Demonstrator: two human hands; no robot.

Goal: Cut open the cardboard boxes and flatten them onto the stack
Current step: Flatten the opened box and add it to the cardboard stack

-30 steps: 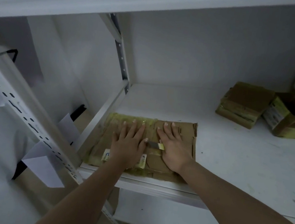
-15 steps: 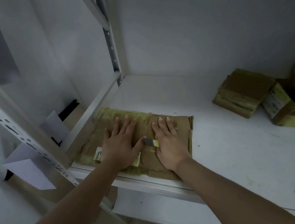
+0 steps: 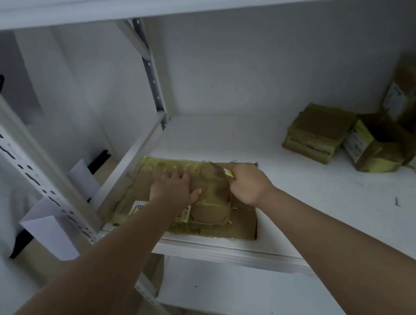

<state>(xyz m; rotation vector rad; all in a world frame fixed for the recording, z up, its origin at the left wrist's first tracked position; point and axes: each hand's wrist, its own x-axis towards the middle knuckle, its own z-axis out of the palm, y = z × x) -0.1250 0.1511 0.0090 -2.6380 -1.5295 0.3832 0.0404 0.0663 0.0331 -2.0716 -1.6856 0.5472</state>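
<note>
Cardboard stack (image 3: pixel 210 211) lies left-right under flat left hand (image 3: pixel 174 186); right hand (image 3: pixel 247 184) grips leftward-pointing knife (image 3: pixel 219 171).

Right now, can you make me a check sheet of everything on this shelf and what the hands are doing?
Surface: white shelf, scuffed, inside a white metal rack.
Job's things: flattened cardboard stack at the front left corner; knife with a yellow handle.
Clutter: taped boxes piled at the back right.
Grips: left hand presses flat on the stack; right hand holds the knife over the stack's far edge.
Cables: nothing seen.
Surroundings: white wall behind, paper sheets near the rack's post.
</note>
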